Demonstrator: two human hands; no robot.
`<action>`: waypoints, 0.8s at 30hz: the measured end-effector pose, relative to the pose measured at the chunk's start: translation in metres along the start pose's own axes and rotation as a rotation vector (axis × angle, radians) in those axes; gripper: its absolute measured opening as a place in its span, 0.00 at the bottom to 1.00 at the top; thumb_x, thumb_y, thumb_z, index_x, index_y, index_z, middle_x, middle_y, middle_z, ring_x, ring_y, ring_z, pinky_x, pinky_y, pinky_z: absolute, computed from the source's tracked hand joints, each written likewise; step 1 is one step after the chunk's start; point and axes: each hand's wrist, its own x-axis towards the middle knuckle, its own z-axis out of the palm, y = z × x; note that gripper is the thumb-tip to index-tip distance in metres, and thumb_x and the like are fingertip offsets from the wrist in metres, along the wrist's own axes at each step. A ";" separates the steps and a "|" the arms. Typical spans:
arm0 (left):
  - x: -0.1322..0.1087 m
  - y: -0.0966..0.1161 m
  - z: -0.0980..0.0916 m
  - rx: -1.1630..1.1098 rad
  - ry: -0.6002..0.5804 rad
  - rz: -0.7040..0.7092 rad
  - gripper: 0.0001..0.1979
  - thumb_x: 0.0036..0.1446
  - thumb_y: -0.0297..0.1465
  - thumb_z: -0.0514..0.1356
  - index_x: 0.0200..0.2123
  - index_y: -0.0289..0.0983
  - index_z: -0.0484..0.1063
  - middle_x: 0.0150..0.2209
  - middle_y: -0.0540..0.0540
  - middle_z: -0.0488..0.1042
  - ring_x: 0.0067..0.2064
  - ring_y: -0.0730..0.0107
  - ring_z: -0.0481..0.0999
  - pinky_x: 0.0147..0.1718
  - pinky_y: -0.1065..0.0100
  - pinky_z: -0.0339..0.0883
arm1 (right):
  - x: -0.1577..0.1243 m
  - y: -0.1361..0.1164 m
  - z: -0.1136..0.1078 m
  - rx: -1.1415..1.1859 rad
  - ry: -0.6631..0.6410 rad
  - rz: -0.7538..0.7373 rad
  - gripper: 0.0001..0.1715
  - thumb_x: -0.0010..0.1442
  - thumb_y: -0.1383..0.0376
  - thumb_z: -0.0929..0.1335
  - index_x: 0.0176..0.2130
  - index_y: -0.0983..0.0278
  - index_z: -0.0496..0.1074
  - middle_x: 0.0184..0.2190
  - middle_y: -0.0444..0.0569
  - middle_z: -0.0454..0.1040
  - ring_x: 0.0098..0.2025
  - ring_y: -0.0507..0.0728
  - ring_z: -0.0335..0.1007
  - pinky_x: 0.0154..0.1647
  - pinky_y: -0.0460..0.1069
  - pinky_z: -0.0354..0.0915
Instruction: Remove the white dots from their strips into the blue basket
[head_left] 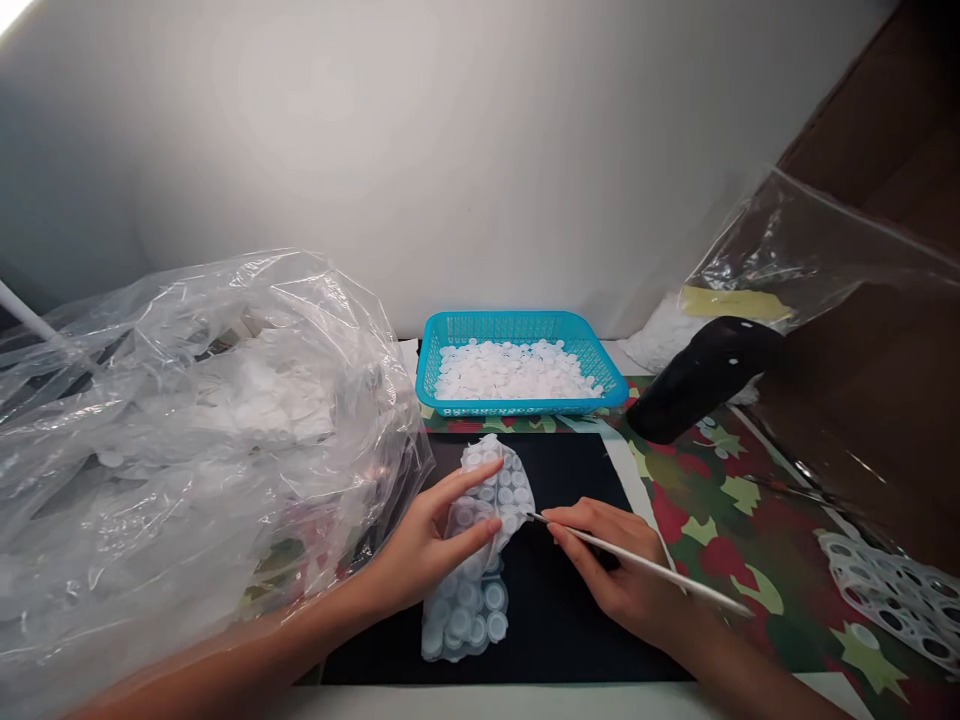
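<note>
White plastic sheet point(469, 610) still studded with discs lies on black mat point(570, 640), left hand point(435, 535) open and pressing it, right hand point(619, 570) pinching a metal-tipped white rod point(652, 557) at its edge; loose discs point(510, 372) fill teal basket point(517, 318).

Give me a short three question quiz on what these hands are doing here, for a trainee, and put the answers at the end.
1. Which hand, left or right, holds the thin white stick?
2. True or false: the blue plastic basket is empty.
3. What colour is the mat under the sheet of white discs that the left hand touches?

Key:
1. Right hand
2. False
3. Black
</note>
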 end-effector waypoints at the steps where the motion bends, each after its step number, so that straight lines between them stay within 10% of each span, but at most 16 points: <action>1: 0.000 0.000 0.000 -0.017 0.003 -0.005 0.22 0.57 0.31 0.58 0.56 0.45 0.63 0.59 0.48 0.63 0.61 0.62 0.58 0.61 0.62 0.49 | 0.000 -0.001 -0.001 0.001 -0.001 0.017 0.12 0.59 0.73 0.65 0.43 0.60 0.69 0.29 0.45 0.73 0.28 0.51 0.68 0.30 0.46 0.63; 11: 0.001 0.001 0.000 -0.033 -0.025 0.016 0.27 0.55 0.28 0.60 0.58 0.42 0.60 0.60 0.46 0.60 0.62 0.63 0.57 0.60 0.64 0.51 | -0.003 -0.008 -0.010 0.035 0.188 0.150 0.07 0.62 0.69 0.61 0.35 0.60 0.67 0.23 0.41 0.69 0.24 0.50 0.67 0.24 0.44 0.62; 24: -0.001 -0.002 0.001 0.102 -0.088 0.062 0.33 0.55 0.29 0.60 0.62 0.41 0.52 0.63 0.46 0.55 0.64 0.61 0.53 0.62 0.62 0.47 | 0.001 -0.006 0.010 0.133 -0.072 -0.140 0.17 0.59 0.74 0.65 0.47 0.60 0.68 0.32 0.45 0.76 0.30 0.52 0.67 0.32 0.47 0.63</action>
